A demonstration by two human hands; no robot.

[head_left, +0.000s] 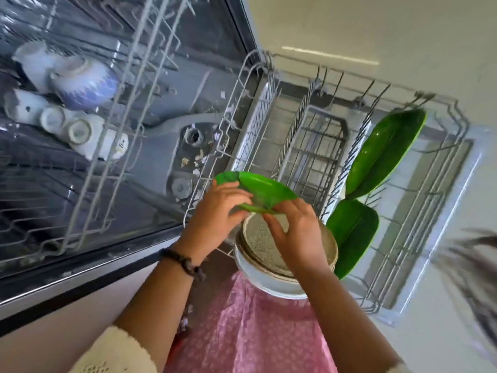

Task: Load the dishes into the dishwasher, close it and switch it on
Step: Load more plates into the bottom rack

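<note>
Green leaf-shaped plate [255, 188], held at its near edge by both hands: left hand [219, 211] fingers curled over the rim, right hand [297, 232] pinching it beside. Position: above a stack of speckled plates [258, 243] on a white plate [271, 285], resting at the person's lap. Two matching green plates [382, 154] stand upright in the pulled-out lower rack [443, 162].

Handling advice: tilt on edge, slot between free tines next to its fellows, clear of the cutlery basket [317, 146].

Surroundings: upper rack [113, 109] holding cups and a blue-patterned bowl [86, 82]; food scraps on the tub floor; pale glossy floor [376, 30].
</note>
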